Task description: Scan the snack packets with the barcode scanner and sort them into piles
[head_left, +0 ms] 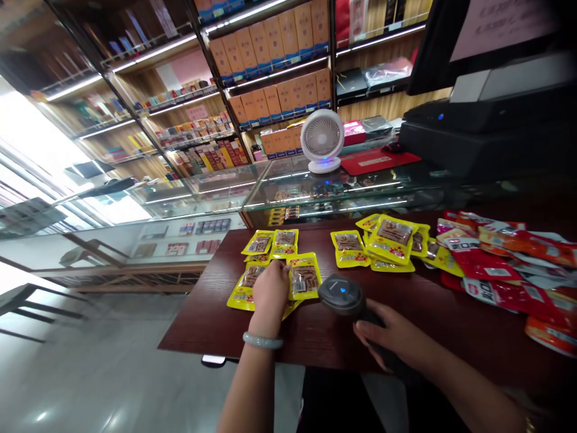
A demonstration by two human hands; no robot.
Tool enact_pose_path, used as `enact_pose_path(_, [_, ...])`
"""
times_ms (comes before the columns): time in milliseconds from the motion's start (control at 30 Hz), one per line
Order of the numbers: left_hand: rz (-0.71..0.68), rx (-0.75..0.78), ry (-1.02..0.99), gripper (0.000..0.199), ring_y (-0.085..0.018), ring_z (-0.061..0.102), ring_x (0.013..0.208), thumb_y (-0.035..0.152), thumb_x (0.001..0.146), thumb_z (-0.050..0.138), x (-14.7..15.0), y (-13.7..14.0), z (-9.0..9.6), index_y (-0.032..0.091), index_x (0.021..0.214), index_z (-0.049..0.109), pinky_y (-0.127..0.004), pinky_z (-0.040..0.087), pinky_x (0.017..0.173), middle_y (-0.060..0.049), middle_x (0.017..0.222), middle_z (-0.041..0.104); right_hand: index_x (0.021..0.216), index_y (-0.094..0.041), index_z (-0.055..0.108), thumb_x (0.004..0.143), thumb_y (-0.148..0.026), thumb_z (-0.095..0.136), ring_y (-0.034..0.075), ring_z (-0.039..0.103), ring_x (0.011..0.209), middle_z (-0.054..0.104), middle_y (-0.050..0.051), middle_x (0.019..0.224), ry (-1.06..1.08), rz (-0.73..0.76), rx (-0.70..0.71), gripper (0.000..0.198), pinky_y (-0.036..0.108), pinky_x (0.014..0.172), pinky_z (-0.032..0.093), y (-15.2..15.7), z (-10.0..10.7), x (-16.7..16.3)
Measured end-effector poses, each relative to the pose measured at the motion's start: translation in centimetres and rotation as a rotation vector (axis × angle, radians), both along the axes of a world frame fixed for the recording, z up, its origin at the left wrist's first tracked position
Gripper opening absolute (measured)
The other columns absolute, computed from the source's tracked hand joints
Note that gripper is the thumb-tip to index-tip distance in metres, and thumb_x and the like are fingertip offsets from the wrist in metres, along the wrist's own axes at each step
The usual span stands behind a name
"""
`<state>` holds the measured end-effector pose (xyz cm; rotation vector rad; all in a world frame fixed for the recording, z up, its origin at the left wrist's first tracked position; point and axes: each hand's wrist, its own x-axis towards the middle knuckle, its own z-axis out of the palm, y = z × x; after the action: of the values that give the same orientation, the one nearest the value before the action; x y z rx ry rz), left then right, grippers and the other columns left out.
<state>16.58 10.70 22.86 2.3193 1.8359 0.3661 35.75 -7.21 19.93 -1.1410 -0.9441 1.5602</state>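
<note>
Pkt (305, 278) in L grip (271, 285), scanner (342, 293) in R (399, 334)

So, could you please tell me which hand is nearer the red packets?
Right. The right hand, around the scanner, is left of the red packets and closer to the person; the left hand is farther left, at a yellow packet.

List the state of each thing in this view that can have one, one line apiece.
Left hand: closed at the edge of a yellow snack packet
Yellow snack packet: looks unopened
Right hand: closed around the barcode scanner
Barcode scanner: held, blue light lit
Red and orange packets: heaped, overlapping
White desk fan: upright, blue light lit, spinning unclear
Shelf lights: on
</note>
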Motion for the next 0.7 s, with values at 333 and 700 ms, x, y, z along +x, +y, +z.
enact_pose_path(333, [-0.091, -0.102, 0.112, 0.026, -0.024, 0.066, 0.087, 0.047, 0.089, 0.05, 1.4, 0.5, 0.2, 0.023, 0.091, 0.06, -0.028, 0.038, 0.065, -0.007, 0.093, 0.071, 0.109, -0.017, 0.052, 0.082, -0.052, 0.067, 0.003, 0.047, 0.038, 0.054, -0.006, 0.066, 0.122, 0.025, 0.015, 0.047, 0.014, 0.035, 0.038, -0.5, -1.1, -0.6])
enact_pose_path(700, [-0.188, 0.024, -0.168, 0.009, -0.018, 0.062, 0.078, 0.025, 0.089, 0.052, 2.8, -0.9, -1.3, 0.021, 0.095, 0.058, -0.025, 0.035, 0.065, -0.005, 0.088, 0.069, 0.101, -0.017, 0.055, 0.084, -0.048, 0.068, 0.003, 0.046, 0.036, 0.054, -0.006, 0.065, 0.36, -0.023, 0.058, 0.038, 0.013, 0.031, 0.038, -0.8, -2.3, -0.6])
